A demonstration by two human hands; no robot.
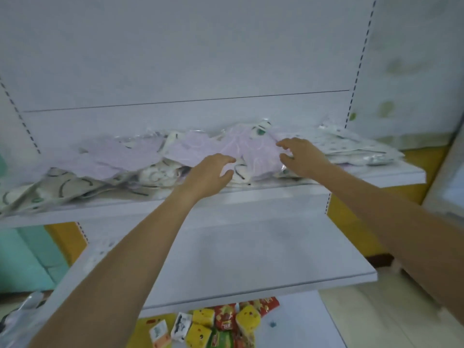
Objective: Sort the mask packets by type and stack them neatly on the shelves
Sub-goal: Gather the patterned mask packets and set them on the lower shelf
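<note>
The left hand (211, 172) and right hand (301, 156) hover spread, gripping nothing, over the mask packets (251, 151), likely light, floppy and slick: pinch a flat edge.

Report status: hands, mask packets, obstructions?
Left hand and right hand open over the pile, gripping nothing. Mask packets unsorted, purple and patterned mixed on upper shelf. Nothing in the way.

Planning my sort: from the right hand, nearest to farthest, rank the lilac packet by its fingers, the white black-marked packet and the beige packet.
1. Lilac packet, at the right hand's fingertips.
2. White packet, mid-shelf.
3. Beige packet, left end.
</note>
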